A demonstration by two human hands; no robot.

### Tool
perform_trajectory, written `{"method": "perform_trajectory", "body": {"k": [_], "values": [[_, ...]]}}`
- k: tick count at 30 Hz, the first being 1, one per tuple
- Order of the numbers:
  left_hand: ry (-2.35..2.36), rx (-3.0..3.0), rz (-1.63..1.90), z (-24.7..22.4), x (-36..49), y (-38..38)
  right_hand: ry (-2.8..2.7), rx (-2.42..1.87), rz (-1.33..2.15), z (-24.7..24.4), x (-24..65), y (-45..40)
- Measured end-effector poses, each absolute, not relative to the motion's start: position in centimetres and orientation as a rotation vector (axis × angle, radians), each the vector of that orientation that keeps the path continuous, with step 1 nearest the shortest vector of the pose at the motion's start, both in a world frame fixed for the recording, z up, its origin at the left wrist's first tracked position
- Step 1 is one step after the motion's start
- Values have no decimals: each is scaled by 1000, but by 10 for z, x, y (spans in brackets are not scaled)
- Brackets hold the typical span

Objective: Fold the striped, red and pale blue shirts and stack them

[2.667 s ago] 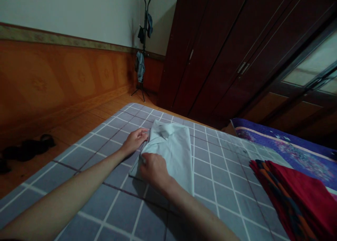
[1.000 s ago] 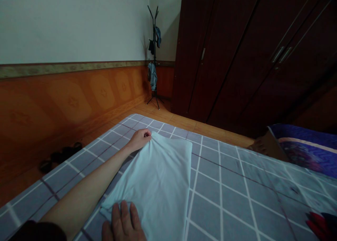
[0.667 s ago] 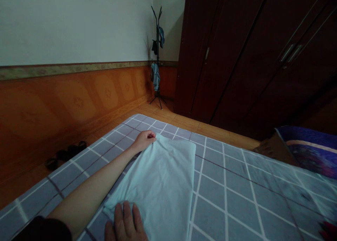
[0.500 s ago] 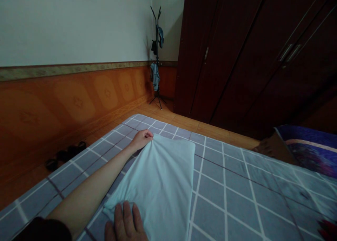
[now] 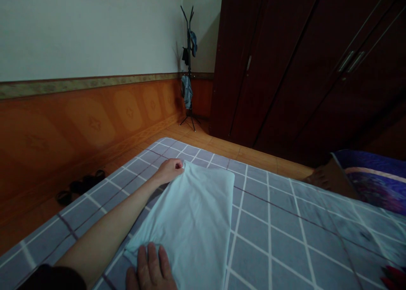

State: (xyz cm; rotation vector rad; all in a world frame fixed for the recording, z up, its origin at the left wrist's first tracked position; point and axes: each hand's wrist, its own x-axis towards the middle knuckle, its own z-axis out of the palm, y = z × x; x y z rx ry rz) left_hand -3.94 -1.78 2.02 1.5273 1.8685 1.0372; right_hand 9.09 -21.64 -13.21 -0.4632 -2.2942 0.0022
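Note:
A light blue folded cloth (image 5: pixel 199 214) lies on a bed with a grey checked sheet (image 5: pixel 269 222). My left hand (image 5: pixel 171 170), at the end of the outstretched arm, pinches the cloth's far left corner between thumb and fingers. At the bottom of the view, my right hand (image 5: pixel 152 266) rests flat on the near left part of the cloth, its fingers slightly apart. Smooth fabric covers most of the cloth, with faint creases running from the pinched corner.
Beyond the bed stand a coat rack (image 5: pixel 189 66) with hanging items and a dark wardrobe (image 5: pixel 269 70). Dark footwear (image 5: pixel 82 185) lies on the floor at left. A cardboard box (image 5: pixel 333 176) and a purple patterned fabric (image 5: pixel 377 176) are at right.
The pinched corner has fewer sharp creases than before. My left hand has turned slightly and shifted a little towards the left. My right hand stays nearly in place.

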Motion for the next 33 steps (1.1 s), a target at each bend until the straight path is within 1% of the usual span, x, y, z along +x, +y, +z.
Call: {"method": "perform_trajectory", "body": {"k": [3, 9, 12, 16, 19, 24, 26, 28, 30, 33], "values": [[1836, 1447, 1095, 19, -38, -18, -2232, -443, -46, -135, 92, -217], [1764, 1333, 1099, 14, -40, -18, -2257, -589, 78, -145, 85, -222], [1739, 1335, 1087, 14, -39, -19, -2239, -528, 37, -144, 83, -222], [1725, 1413, 1039, 10, -38, -17, -2122, -488, -84, -138, 86, -221], [1796, 1513, 1030, 5, -34, -14, -2069, -533, -100, -133, 87, -220], [1918, 1728, 1118, 11, -20, -20, -2247, -424, -91, -126, 93, -218], [1785, 1974, 988, 15, -13, -25, -2306, -381, -86, -122, 98, -217], [1607, 2237, 695, 17, -6, -29, -2361, -384, -61, -117, 101, -217], [1561, 2362, 432, 17, -1, -32, -2411, -419, -24, -111, 103, -218], [1608, 2385, 307, 22, 12, -33, -2416, -486, 8, -104, 101, -219]]}}
